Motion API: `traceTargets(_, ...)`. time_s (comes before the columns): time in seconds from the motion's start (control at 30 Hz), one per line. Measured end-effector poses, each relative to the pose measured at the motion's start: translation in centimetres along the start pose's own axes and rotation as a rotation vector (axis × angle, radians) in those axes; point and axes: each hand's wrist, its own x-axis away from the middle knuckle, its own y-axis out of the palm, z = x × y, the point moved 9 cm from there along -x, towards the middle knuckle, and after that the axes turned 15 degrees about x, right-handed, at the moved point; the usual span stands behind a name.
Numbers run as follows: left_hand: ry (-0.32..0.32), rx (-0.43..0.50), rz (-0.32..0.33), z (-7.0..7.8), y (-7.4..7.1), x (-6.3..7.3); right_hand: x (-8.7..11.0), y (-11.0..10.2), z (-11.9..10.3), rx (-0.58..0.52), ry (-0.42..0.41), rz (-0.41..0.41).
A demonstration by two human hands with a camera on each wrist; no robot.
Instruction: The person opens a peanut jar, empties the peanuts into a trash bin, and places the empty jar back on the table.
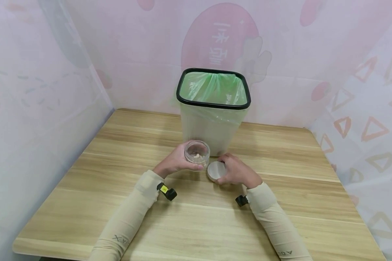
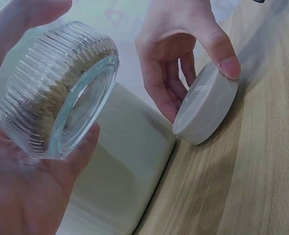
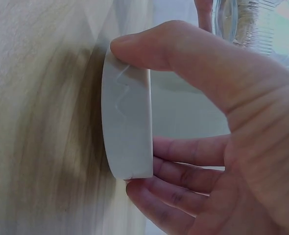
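My left hand point(image 1: 179, 159) grips a clear glass jar point(image 1: 200, 162) with ribbed sides, thumb on the near side and fingers around the far side. Its mouth is uncovered in the head view, and a small pale piece point(image 1: 197, 155) lies inside. In the left wrist view the ribbed jar point(image 2: 61, 90) is tilted, its thick glass base raised above the table. Close beside it, my right hand point(image 1: 237, 171) pinches a round white lid point(image 1: 216, 172) by the edge. The right wrist view has the lid point(image 3: 127, 120) between thumb and fingertips, close over the wood.
Just beyond both hands stands a tall whitish trash bin point(image 1: 209, 130) with a black rim point(image 1: 212, 106) and a green plastic liner point(image 1: 215, 85). Under everything is a wood-grain table point(image 1: 196, 224). Printed cloth walls point(image 1: 143, 54) enclose its back and sides.
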Motion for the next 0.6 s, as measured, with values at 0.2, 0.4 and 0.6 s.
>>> traceTargets(0.2, -0.005, 0.006, 0.000, -0.05, -0.06, 0.02, 0.00, 0.08, 0.06, -0.008, 0.008, -0.021)
traceTargets(0.4, -0.001, 0.004, -0.001, 0.02, -0.12, 0.01, 0.04, 0.07, 0.06, -0.012, 0.010, -0.022)
traceTargets(0.6, 0.002, 0.014, -0.004, 0.02, 0.06, 0.06, 0.08, 0.15, 0.02, -0.005, 0.008, -0.029)
